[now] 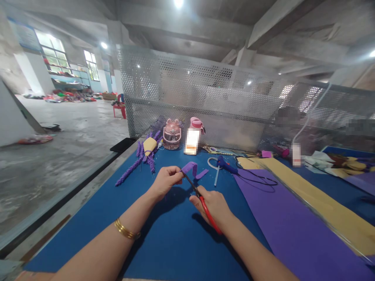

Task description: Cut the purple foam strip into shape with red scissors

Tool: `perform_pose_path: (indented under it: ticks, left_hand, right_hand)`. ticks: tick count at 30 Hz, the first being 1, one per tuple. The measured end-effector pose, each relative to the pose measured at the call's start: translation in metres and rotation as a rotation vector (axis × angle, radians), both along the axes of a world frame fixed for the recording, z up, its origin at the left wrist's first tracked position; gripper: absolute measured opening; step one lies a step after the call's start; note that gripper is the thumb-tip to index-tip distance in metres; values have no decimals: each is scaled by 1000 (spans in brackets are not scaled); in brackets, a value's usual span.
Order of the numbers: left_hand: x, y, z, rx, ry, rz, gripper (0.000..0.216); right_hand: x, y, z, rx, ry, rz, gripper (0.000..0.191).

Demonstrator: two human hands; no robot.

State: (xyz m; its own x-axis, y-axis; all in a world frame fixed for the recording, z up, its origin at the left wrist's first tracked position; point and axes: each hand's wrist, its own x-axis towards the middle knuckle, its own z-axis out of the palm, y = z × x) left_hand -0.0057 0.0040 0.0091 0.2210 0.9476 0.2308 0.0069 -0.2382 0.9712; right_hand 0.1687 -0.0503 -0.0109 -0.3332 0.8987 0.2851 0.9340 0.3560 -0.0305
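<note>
Pinched between thumb and fingers, one end of the purple strip (190,168) was in the left hand (167,180), while the right hand (216,203) was wrapped round the red-handled scissors (204,206). Strip sat up off the blue table top (175,249), ahead of both hands, bent in a zigzag with its loose end out to the right. Blade tips met it right beside the left fingertips; couldn't tell if the blades were parted or closed. Step in hand looked like snipping or trimming the strip. Next move seemed to call for a firm pinch, the strip held steady at the blades, and left fingertips kept out of the bite. Glue gun (227,166) lay beyond, near the purple sheet (288,218); a purple bundle with a yellow wrap (150,146) lay farther off to the left, untouched by either hand.
</note>
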Motion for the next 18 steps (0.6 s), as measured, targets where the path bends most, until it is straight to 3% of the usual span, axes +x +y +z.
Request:
perform_pose_path:
  ticks: [18]
  left_hand:
    - [-3,2,-1,-33,-21,-30,26]
  right_hand:
    - [0,2,-2,16,-50,-19,45]
